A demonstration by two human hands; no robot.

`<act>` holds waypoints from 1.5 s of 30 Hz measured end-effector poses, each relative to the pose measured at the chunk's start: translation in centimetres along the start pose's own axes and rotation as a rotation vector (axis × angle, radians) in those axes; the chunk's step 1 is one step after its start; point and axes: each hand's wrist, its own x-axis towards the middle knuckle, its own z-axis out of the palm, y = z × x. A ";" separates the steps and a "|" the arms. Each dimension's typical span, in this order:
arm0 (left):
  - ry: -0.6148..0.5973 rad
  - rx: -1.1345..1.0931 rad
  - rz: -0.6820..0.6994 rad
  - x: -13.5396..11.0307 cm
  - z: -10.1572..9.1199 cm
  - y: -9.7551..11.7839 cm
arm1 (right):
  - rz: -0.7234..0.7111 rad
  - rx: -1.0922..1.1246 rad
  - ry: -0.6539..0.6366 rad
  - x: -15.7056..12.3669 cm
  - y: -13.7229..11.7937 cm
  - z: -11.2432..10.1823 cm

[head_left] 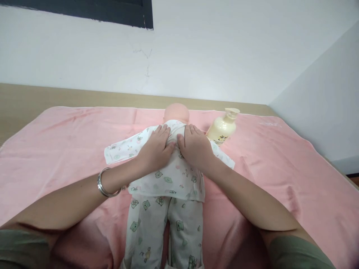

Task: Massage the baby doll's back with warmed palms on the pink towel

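Note:
A baby doll lies face down with its bald head away from me. It wears a white printed top and matching trousers. My left hand lies flat on the left side of the doll's upper back, fingers pointing toward its head. On the right side of the upper back rests my right hand, also flat with its fingers stretched out. The two thumbs point toward each other over the middle of the back, a small gap apart. Fabric wrinkles between the hands.
A pink sheet covers most of the wooden surface under the doll. Beside the doll's right-hand sleeve stands a cream pump bottle, tilted in view. A white wall rises behind, with another wall at the right.

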 end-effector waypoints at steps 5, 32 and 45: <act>0.082 -0.014 -0.019 2.7 -0.3 -1.3 | -0.069 -0.015 -0.003 -2.1 -1.9 -0.7; 0.204 0.133 0.171 -1.0 1.4 0.1 | 0.027 0.202 -0.020 1.1 0.8 0.0; 0.208 -0.045 0.019 2.9 1.1 -2.2 | -0.048 0.134 -0.063 -1.4 -1.7 -0.5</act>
